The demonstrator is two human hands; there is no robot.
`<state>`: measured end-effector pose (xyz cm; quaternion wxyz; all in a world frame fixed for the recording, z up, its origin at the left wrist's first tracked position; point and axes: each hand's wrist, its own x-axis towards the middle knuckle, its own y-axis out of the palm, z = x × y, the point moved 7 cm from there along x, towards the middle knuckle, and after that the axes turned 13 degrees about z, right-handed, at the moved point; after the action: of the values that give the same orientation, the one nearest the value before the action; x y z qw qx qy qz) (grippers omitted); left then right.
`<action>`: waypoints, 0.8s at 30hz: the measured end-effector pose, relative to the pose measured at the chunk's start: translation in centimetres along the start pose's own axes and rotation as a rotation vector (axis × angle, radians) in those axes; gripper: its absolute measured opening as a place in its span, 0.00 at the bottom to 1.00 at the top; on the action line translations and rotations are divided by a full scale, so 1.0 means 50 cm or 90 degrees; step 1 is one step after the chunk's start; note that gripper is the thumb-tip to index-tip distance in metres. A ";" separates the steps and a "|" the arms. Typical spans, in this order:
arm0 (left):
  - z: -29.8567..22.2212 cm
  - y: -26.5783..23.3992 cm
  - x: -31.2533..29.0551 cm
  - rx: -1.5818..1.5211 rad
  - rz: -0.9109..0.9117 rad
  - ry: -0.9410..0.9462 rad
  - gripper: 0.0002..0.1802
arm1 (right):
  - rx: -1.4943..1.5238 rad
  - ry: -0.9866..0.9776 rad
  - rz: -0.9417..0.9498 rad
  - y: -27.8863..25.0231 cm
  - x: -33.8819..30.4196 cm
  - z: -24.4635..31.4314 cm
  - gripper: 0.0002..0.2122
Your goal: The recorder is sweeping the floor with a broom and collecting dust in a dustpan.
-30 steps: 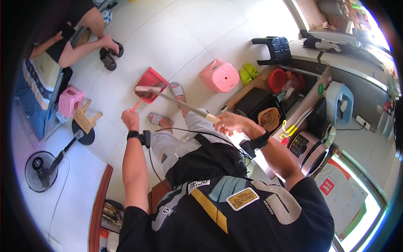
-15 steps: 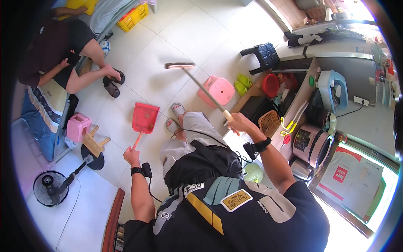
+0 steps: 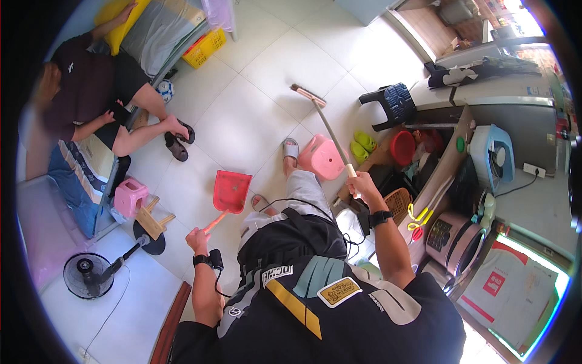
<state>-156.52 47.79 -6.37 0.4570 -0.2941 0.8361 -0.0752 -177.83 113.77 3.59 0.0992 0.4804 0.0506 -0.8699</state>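
My left hand (image 3: 197, 240) is closed round the orange handle of a red dustpan (image 3: 232, 191), its pan just in front of my sandalled foot. In my right hand (image 3: 362, 187) is the pale grip of a long-handled broom (image 3: 329, 127). The broom's head points away from me, beyond a pink plastic stool (image 3: 321, 158); whether its bristles touch the tiles I cannot tell. That stool stands beside my forward foot, left of a pair of lime-green clogs (image 3: 362, 145).
A seated person (image 3: 91, 91) rests bare feet by dark clogs (image 3: 176, 147) at left. A second pink stool (image 3: 130, 198), a small wooden stool (image 3: 154, 218) and a black fan (image 3: 88, 275) stand nearer. To the right are a dark stool (image 3: 388, 106) and a rice cooker (image 3: 454, 242).
The broom head has swung to the right and turned at a slant. One of my feet has stepped forward beside the pink stool. The dustpan stays in my left hand.
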 end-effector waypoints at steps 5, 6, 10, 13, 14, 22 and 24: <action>-0.136 0.116 0.018 0.009 -0.001 0.013 0.25 | -0.073 -0.028 -0.040 -0.081 0.045 0.079 0.04; -0.162 0.143 0.021 0.008 -0.006 0.009 0.25 | -0.075 -0.026 -0.035 -0.101 0.054 0.092 0.04; -0.282 0.222 0.058 0.098 -0.028 0.046 0.22 | -0.160 0.035 -0.040 -0.177 0.106 0.141 0.07; -0.366 0.302 0.076 0.118 -0.034 0.073 0.21 | -0.146 0.090 -0.014 -0.240 0.145 0.146 0.06; -0.393 0.329 0.076 0.116 -0.029 0.074 0.20 | -0.149 0.093 -0.011 -0.248 0.152 0.158 0.06; -0.554 0.512 0.106 0.153 0.011 0.077 0.20 | -0.017 0.039 -0.005 -0.304 0.137 0.277 0.03; -0.585 0.556 0.113 0.147 0.022 0.084 0.20 | 0.011 0.032 0.004 -0.309 0.141 0.324 0.03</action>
<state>-194.22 63.11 -4.70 0.4330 -0.2194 0.8551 -0.1825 -198.30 125.01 6.15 0.0962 0.5032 0.0439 -0.8577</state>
